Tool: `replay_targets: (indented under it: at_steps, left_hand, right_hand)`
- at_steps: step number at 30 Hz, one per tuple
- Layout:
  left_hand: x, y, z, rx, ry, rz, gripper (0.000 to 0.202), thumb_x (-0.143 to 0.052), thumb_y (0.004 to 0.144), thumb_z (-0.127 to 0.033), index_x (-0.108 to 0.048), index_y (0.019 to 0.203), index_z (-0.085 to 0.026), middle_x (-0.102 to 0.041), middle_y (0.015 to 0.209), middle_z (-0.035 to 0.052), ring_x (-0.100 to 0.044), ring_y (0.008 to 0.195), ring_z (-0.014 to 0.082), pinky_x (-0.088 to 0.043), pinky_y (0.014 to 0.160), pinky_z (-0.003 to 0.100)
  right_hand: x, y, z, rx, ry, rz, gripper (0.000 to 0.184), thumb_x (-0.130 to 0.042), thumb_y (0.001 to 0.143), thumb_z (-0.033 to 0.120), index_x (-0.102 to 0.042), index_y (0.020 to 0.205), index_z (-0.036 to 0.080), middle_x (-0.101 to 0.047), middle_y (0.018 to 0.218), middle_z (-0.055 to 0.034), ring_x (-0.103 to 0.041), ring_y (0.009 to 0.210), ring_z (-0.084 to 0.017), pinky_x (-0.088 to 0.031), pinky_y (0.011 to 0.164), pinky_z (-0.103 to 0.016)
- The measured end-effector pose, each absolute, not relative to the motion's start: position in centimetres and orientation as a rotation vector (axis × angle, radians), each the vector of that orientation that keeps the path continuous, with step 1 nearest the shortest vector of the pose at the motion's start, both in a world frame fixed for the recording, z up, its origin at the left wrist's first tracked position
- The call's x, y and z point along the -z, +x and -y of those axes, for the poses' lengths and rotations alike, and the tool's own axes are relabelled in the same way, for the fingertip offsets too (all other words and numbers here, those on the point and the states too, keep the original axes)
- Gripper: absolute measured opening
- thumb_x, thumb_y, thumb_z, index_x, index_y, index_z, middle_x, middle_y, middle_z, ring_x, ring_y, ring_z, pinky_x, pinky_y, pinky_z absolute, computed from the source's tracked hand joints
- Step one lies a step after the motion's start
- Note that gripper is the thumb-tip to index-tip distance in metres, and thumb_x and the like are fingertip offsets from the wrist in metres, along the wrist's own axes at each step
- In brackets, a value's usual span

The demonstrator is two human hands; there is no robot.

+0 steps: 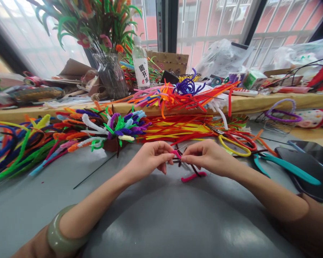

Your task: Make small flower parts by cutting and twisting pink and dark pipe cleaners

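Observation:
Above the middle of the grey table, my left hand (152, 160) and my right hand (210, 158) face each other with fingertips pinched. Between them is a short pink pipe cleaner (177, 154), gripped at its left end by my left hand and at its right end by my right. Just below lies another short pink pipe cleaner (188, 178) on the table. A dark brown pipe cleaner (194, 170) crosses it, running up behind my right fingers, which partly hide it. A thin wire-like line shows just above the pinched piece.
Bundles of coloured pipe cleaners (118, 125) lie at the left and back. Scissors (218, 131) with yellow and red handles, teal-handled pliers (288, 166) and a dark phone (298, 168) are at right. On the yellow ledge (118, 108) stand a glass vase (110, 77) and a bottle (140, 64).

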State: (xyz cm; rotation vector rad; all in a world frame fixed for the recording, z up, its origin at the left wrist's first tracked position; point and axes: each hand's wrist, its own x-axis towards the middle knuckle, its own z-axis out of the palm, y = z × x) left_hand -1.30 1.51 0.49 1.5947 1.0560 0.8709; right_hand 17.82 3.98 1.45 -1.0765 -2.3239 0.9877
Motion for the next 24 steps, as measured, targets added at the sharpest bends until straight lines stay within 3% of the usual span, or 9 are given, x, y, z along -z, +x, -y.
replay_targets:
  at_steps: [8,16,20,24]
  left_hand:
    - [-0.5,-1.1,-0.8,-0.877,1.981,-1.211,0.014,-0.054,0.077,-0.024,-0.062,0.074,-0.013,-0.058,0.061,-0.0005,-0.052,0.059,0.0096,-0.04,0.057,0.02]
    - [-0.1,-0.9,-0.4,-0.686,2.29,-1.294,0.014,-0.052,0.078,-0.024,-0.064,0.075,-0.017,-0.062,0.062,-0.0011,-0.053,0.058,0.0099,-0.036,0.056,0.019]
    - [0.3,-1.0,-0.6,-0.765,2.325,-1.426,0.017,-0.05,0.079,-0.026,-0.065,0.077,-0.018,-0.062,0.061,-0.0004,-0.053,0.058,0.0107,-0.036,0.056,0.02]
    - [0.2,-1.2,-1.0,-0.945,2.094,-1.383,0.017,-0.05,0.078,-0.026,-0.063,0.074,-0.016,-0.058,0.057,-0.0015,-0.05,0.053,0.0095,-0.036,0.053,0.019]
  right_hand:
    - [-0.4,17.9,-4.8,-1.093,-1.052,2.4,0.031,-0.05,0.076,0.04,-0.063,0.069,0.013,-0.049,0.052,0.0017,-0.038,0.045,-0.007,-0.027,0.041,-0.019]
    - [-1.6,17.8,-4.2,-0.646,-1.025,2.443,0.026,-0.048,0.079,0.032,-0.065,0.07,0.014,-0.056,0.056,-0.0003,-0.045,0.053,-0.009,-0.029,0.048,-0.02]
    - [-1.9,17.4,-2.9,-0.397,-0.952,2.437,0.022,-0.048,0.081,0.026,-0.065,0.072,0.016,-0.059,0.061,-0.0007,-0.046,0.054,-0.008,-0.029,0.052,-0.02]
    - [-2.0,17.2,-2.1,-0.39,-0.95,2.466,0.022,-0.048,0.081,0.025,-0.065,0.072,0.014,-0.058,0.057,-0.0006,-0.045,0.051,-0.007,-0.029,0.051,-0.021]
